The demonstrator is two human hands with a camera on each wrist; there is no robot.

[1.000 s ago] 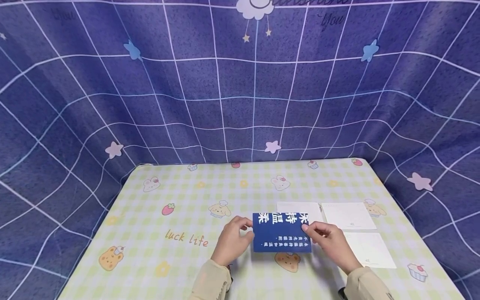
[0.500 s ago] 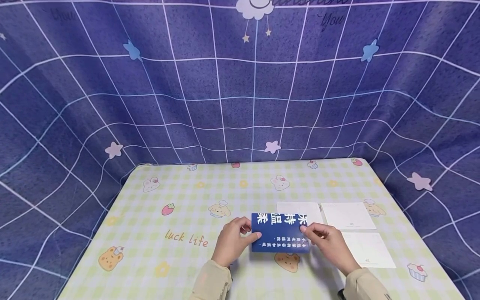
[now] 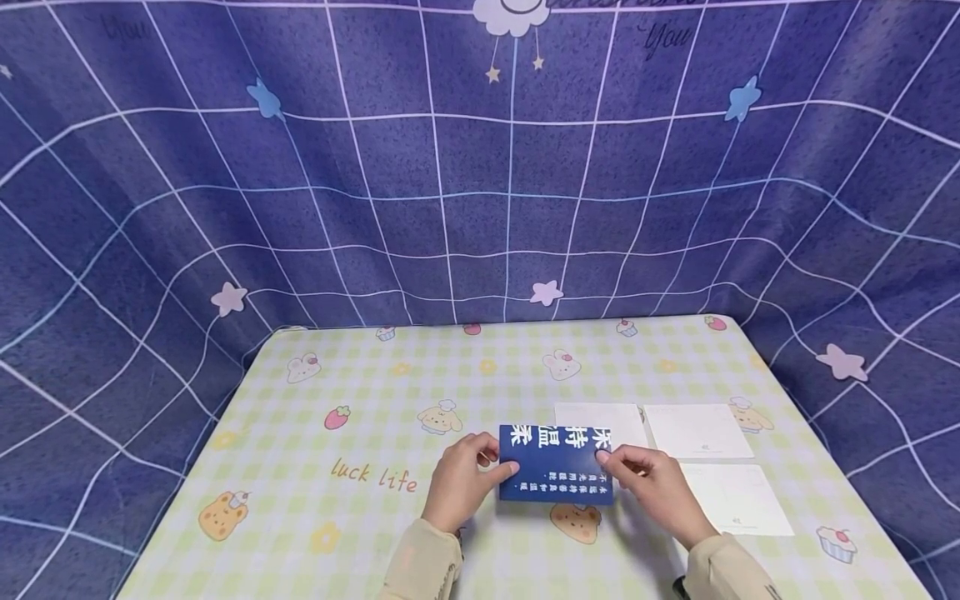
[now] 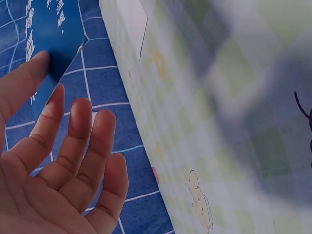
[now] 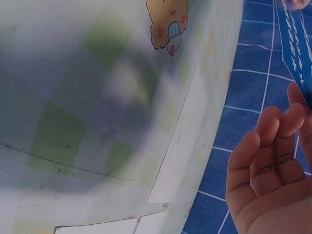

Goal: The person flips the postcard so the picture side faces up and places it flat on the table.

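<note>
A dark blue card (image 3: pixel 555 467) printed with white Chinese characters is held up over the front middle of the table, its writing upside down in the head view. My left hand (image 3: pixel 467 482) pinches its left edge, thumb on the printed face and fingers behind. At the opposite edge my right hand (image 3: pixel 660 487) pinches it the same way, the thumb near the upper right corner. In the left wrist view, the left hand's other fingers (image 4: pixel 105 141) fan out below the blue card (image 4: pixel 58 39). The right wrist view catches only a strip of the card (image 5: pixel 295 48).
White cards lie on the table right of the held one: one partly behind it (image 3: pixel 600 413), one at the back right (image 3: pixel 701 432), one nearer the front (image 3: pixel 738 500). A checked cloth with cartoon prints covers the table (image 3: pixel 375 533). A dark blue gridded curtain (image 3: pixel 480 225) hangs behind.
The blue card has shifted slightly left along with the right hand. The left thumb, which was beside the card's edge, now rests on its printed face.
</note>
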